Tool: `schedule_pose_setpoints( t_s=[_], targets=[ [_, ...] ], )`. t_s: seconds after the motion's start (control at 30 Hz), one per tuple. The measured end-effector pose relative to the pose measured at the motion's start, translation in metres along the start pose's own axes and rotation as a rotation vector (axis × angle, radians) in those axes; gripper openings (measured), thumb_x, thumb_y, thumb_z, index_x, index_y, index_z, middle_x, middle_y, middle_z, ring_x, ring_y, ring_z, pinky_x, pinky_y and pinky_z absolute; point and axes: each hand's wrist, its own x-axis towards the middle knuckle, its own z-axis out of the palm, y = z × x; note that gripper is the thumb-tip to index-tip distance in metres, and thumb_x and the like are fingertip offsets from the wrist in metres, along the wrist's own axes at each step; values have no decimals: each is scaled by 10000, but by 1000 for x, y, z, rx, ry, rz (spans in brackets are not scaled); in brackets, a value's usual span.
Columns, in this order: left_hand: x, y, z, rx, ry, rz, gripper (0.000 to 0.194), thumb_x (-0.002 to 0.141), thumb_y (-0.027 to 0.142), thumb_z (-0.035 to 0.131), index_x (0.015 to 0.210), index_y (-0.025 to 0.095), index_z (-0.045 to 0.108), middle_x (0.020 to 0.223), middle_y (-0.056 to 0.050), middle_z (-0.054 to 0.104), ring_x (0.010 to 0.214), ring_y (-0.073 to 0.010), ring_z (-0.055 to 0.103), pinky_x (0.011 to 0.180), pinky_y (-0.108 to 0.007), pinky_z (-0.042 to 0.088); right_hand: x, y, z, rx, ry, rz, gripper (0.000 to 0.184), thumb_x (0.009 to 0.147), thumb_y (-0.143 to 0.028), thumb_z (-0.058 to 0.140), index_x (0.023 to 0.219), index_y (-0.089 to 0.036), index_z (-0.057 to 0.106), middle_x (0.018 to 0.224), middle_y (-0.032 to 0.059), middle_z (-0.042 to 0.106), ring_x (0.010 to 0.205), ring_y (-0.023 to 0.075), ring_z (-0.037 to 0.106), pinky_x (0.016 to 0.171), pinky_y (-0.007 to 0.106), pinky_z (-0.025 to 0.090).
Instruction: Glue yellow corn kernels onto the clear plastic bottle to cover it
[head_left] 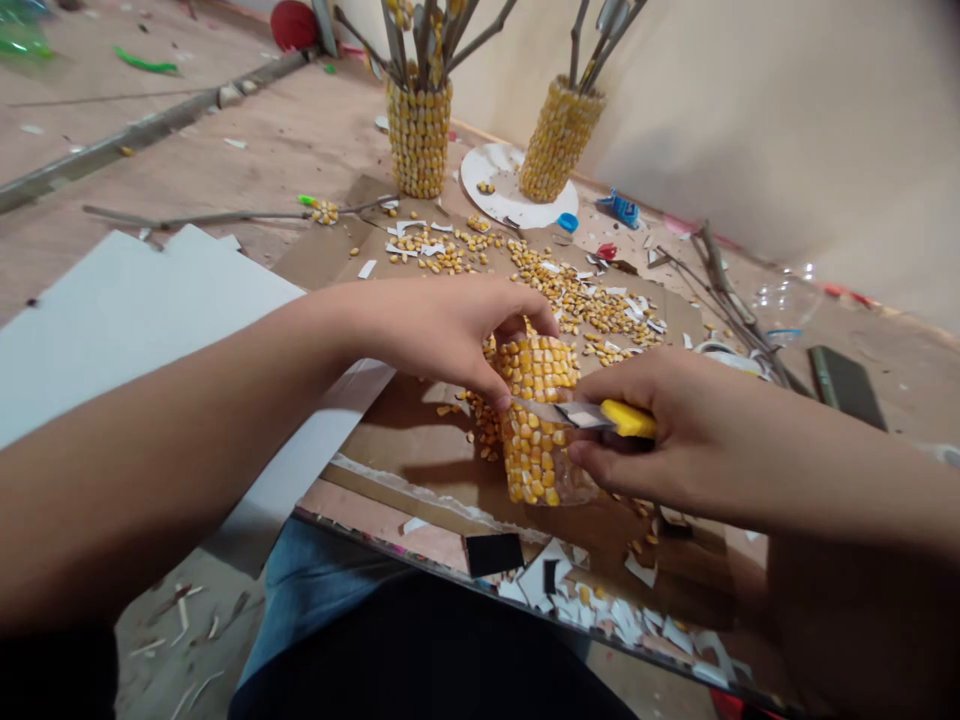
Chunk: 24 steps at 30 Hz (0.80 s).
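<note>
A small clear container covered in glued corn kernels [536, 420] lies on its side on a brown cardboard sheet [420, 450]. My left hand [442, 325] curls over its top, fingers closed around it. My right hand [667, 435] grips a yellow-handled utility knife [626, 418], whose blade lies across the kernels toward my left thumb. Loose corn kernels [570, 290] and white paper scraps are scattered on the cardboard behind the container.
Two finished kernel-covered vases with twigs stand at the back, one at the left [418, 135], one on a white plate [559, 140]. White sheets [127, 310] lie to the left. Twigs [727, 290], a dark phone [847, 385] and a clear bowl [784, 300] sit at right.
</note>
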Motion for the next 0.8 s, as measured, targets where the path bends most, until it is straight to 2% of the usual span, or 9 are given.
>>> schedule_pose_setpoints(
  t_s=[0.17,0.37,0.67,0.8],
  targets=[
    [0,1,0,9,-6,-8,760,690,397,837,1396,197,639,1210,-81,721,1080,-256,651,904,-314,459,0,-4,-2,-26,23,-51,120,844,-226,659,726,-232,639,584,-65,565,513,94,487,477,224,362],
    [-1,5,-1,4,-17,-48,796,680,402,846,1415,194,623,1238,-77,723,1099,-254,648,923,-316,458,-1,-6,-1,26,-36,-39,95,853,-198,639,811,-251,707,666,-63,683,591,106,598,550,231,420],
    [0,1,1,-41,17,-29,734,656,390,878,1343,241,669,1179,-52,737,1075,-265,658,897,-316,459,-2,-8,1,4,-60,15,115,829,-183,623,752,-241,688,632,-41,667,573,135,571,535,285,370],
    [-1,1,0,-30,16,-35,729,664,399,872,1341,226,665,1161,-60,730,1062,-264,656,888,-313,453,-4,-7,0,30,1,4,89,845,-205,640,785,-237,697,633,-34,657,582,143,562,543,287,365]
  ],
)
